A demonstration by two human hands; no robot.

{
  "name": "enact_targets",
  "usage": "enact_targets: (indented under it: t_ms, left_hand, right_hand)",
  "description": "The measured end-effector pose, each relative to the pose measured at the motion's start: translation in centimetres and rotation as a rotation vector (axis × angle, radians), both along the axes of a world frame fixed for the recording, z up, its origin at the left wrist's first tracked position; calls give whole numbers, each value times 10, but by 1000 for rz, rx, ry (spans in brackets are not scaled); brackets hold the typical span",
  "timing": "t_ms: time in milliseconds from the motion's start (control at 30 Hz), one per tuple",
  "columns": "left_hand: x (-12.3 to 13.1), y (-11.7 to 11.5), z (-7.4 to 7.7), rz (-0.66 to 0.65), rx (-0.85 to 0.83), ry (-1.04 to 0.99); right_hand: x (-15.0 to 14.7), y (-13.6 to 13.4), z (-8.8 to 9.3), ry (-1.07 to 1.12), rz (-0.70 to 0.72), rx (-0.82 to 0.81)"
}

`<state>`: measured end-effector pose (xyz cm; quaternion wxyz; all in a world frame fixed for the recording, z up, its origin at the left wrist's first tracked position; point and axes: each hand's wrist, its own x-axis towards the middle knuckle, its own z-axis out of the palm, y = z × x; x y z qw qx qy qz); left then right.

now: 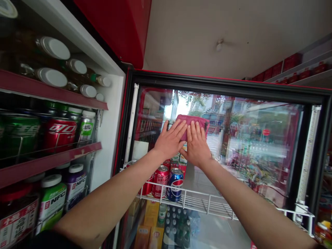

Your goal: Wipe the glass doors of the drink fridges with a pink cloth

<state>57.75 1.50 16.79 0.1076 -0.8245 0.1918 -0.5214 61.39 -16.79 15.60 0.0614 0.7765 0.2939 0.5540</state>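
A pink cloth (193, 126) lies flat against the inner glass pane (249, 138) of an opened fridge door. My left hand (169, 140) presses on the cloth's left part, fingers stretched and somewhat spread, with the outermost one on the glass. Beside it my right hand (195, 143) rests flat on the cloth's middle, its fingers straight. The two hands touch or nearly touch at the thumbs. Below them, a blue Pepsi can (175, 185) and a red can (160, 181) stand on the white wire door rack (207, 202).
On the left, fridge shelves hold bottles with white caps (55, 47), a red cola can (61, 133), green cans (22, 133) and NFC juice bottles (52, 197). Light strips (308, 152) run down the door frame (220, 84). Through the glass, boxes (150, 214) and dark bottles are visible.
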Motion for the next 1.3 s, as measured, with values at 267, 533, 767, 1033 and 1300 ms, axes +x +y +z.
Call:
enact_targets:
  t_ms: [267, 533, 767, 1033, 1300]
  left_hand:
    - [-11, 65, -5, 66, -69, 3]
    - [-31, 128, -7, 170, -165, -3]
    - [-43, 159, -6, 237, -202, 10]
    - [-52, 144, -39, 267, -269, 67]
    - [-66, 133, -74, 262, -365, 117]
  right_hand:
    - [-2, 68, 4, -10, 94, -34]
    - [-10, 147, 13, 22, 210, -71]
    - [-12, 201, 12, 55, 275, -29]
    - [-24, 191, -18, 164, 288, -93]
    - [-41, 185, -48, 289, 314, -108]
